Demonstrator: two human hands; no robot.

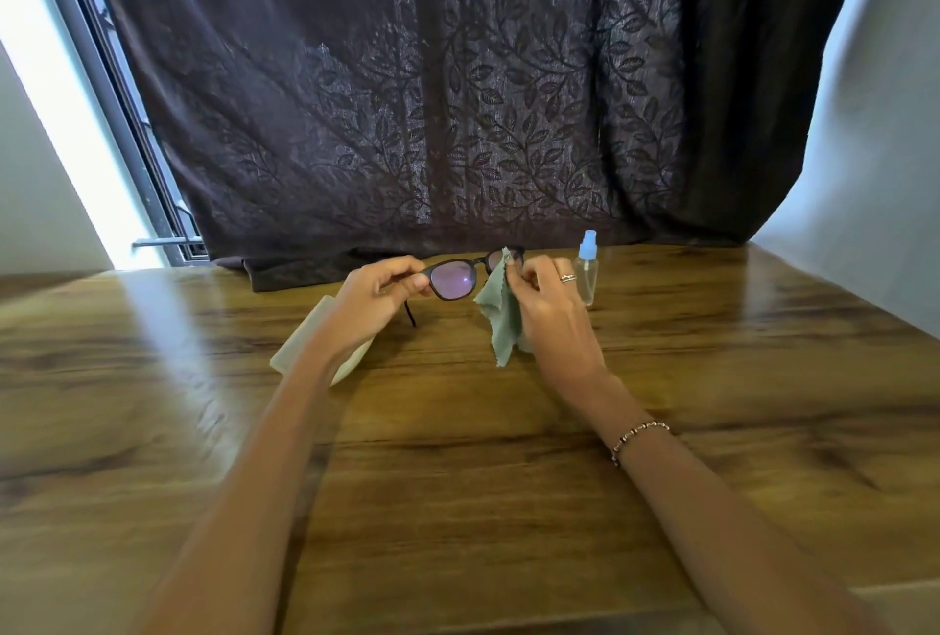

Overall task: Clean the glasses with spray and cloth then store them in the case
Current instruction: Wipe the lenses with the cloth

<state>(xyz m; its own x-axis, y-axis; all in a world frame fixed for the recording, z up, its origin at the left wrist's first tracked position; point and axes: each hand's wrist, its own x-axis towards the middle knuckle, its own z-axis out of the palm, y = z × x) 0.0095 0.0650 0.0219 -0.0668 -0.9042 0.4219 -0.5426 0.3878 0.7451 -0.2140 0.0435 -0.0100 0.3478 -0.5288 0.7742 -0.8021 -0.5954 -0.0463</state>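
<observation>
Here the left hand (pixel 374 296) pinches the glasses (pixel 458 278) while the right hand (pixel 547 301) pinches the cloth (pixel 501 316) against a lens, above the counter (pixel 458 456).

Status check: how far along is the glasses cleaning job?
Mid-wipe. The spray bottle stands on the table, out of hand, so spraying is probably done. In hand: the left hand holds the glasses by the frame while the right hand presses the cloth to one lens. Left: possibly the other lens, then storing; the case lies beneath the left forearm, without glasses.
</observation>
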